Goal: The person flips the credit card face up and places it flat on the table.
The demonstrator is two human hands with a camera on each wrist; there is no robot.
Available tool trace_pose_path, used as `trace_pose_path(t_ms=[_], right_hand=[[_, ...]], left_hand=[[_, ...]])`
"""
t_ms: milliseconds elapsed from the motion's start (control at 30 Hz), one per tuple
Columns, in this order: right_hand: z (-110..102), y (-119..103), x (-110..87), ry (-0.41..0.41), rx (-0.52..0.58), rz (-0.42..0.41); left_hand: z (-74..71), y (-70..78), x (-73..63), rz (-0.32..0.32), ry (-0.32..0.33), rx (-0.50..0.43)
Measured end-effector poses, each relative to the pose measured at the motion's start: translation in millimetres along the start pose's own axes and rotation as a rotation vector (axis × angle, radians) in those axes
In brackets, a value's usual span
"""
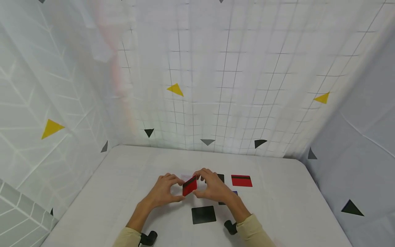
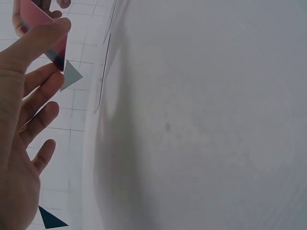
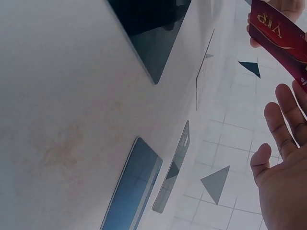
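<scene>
A red card (image 1: 189, 186) with a black stripe is held tilted above the white table between both hands. My left hand (image 1: 163, 192) pinches its left edge between thumb and forefinger. On the opposite edge, my right hand (image 1: 214, 188) grips it the same way, forefinger at the upper corner and thumb at the lower. Gold "VIP" lettering shows on the card's other face (image 3: 278, 31) in the right wrist view. In the left wrist view, the thumb of my left hand (image 2: 24, 110) crosses the card, while the other fingers lie spread below it.
A black card (image 1: 203, 215) lies nearest me on the table (image 1: 284, 206). Another red card (image 1: 242, 180) lies to the right. The right hand and forearm partly cover a dark card (image 1: 220, 177) and a blue-edged card (image 1: 235, 192). White curtains (image 1: 203, 113) surround the table.
</scene>
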State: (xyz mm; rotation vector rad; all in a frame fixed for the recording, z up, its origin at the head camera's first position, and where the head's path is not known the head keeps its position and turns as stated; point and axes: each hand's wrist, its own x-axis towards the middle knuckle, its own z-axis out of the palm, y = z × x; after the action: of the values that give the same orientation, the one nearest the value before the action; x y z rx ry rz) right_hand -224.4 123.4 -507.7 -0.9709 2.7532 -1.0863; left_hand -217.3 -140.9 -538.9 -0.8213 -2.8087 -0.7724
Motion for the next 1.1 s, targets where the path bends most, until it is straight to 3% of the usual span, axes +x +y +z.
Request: trace_pose_path(t_ms=[467,933,1100], right_hand=[[8.6,-2.1,4.0,-0.008,0.135,-0.054],[12.7,-5.0,6.2,-0.038,0.241,-0.034],[13.8,-5.5,7.3,-0.052,0.234,-0.054]], left_hand=[[6.7,5.8,5.1,0.081,0.032,0.039],[8.5,7.7,6.2,0.072,0.037,0.018],[9.5,8.7,5.6,0.08,0.046,0.021]])
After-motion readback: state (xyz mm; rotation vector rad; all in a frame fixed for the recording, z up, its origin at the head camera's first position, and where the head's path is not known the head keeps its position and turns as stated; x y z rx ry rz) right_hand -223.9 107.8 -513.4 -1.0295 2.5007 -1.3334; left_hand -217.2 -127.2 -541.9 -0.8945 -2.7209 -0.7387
